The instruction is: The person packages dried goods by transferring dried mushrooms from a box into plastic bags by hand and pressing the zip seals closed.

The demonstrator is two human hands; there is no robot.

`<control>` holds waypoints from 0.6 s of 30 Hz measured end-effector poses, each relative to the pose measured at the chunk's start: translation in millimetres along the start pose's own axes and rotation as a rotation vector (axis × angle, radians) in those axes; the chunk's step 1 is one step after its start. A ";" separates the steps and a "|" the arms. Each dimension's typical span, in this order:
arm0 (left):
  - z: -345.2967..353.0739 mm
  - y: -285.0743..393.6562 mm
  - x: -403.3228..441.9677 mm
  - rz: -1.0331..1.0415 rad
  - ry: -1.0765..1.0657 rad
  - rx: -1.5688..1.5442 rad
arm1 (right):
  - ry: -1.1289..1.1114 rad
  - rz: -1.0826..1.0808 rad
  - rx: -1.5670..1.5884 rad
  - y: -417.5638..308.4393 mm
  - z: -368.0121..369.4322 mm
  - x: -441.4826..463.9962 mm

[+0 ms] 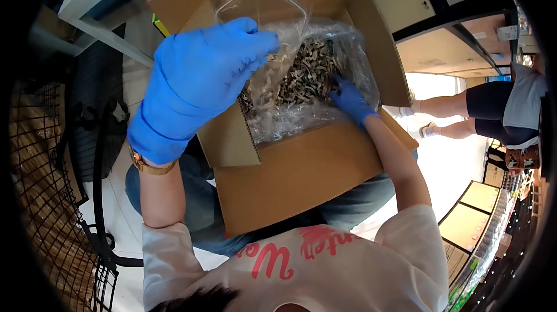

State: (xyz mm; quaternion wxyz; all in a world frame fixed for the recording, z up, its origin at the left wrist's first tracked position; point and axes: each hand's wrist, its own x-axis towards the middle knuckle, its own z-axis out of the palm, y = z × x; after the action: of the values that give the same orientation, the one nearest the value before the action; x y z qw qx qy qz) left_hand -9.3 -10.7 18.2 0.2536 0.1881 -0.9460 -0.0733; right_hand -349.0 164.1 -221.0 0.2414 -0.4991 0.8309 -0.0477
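Strips [310, 71], dark and curled, lie in a clear plastic liner [362, 60] inside an open cardboard box [307, 176]. Above the box's left edge, the person's blue-gloved left hand [217, 60] has its fingers curled tightly around a clear bag [287, 28], which hangs over the strips. Near the box's right edge, the gloved right hand [352, 100] touches the strips with loosely bent fingers; whether it grips any cannot be told.

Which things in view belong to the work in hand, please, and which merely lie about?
Apparently in use:
open brown cardboard box
clear plastic liner
dark curled pieces at the blue-gloved right hand
transparent plastic bag in the blue-gloved left hand

Apparently not:
black wire-mesh basket
white angular frame
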 end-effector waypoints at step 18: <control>-8.7 -4.0 -6.9 -0.006 -0.071 -0.056 | 0.107 0.248 -0.275 -31.1 20.4 59.6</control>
State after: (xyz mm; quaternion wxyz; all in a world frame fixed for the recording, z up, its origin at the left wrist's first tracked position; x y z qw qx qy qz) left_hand 1.9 -11.9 21.6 0.2248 0.1810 -0.9514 -0.1073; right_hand -337.7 101.1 -250.0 0.1305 -0.4179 0.8963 0.0702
